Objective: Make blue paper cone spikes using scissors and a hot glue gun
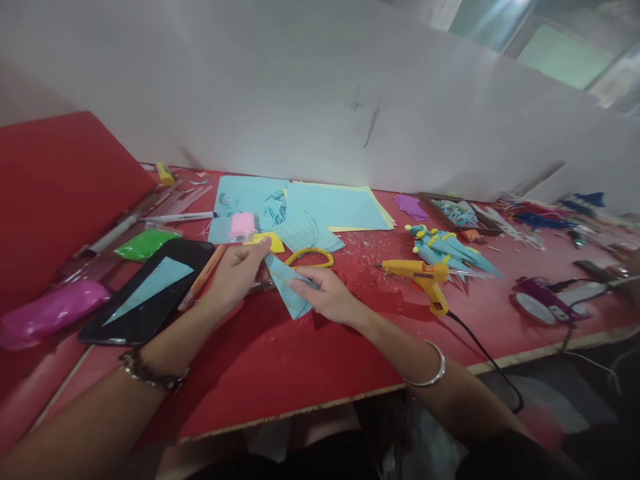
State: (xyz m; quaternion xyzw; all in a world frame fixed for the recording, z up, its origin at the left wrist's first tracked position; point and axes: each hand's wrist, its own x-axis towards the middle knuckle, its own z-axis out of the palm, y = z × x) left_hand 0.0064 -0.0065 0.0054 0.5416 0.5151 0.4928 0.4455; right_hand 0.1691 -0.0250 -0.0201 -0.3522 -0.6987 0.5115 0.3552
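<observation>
Between both hands, above the red table, is a small light-blue piece of paper. My left hand pinches its upper left corner. My right hand grips its right side, thumb and fingers closed on it. Just behind the paper lie yellow-handled scissors, their blades mostly hidden. A cut light-blue paper piece with drawn lines rests beyond them. Left of my left hand, a light-blue paper triangle lies on a black phone or tablet.
A yellow glue gun with a trailing cord lies at the right, before blue paper figures. Blue sheets lie near the wall. Pink and green packets and a marker sit left. A wooden tray stands at back right.
</observation>
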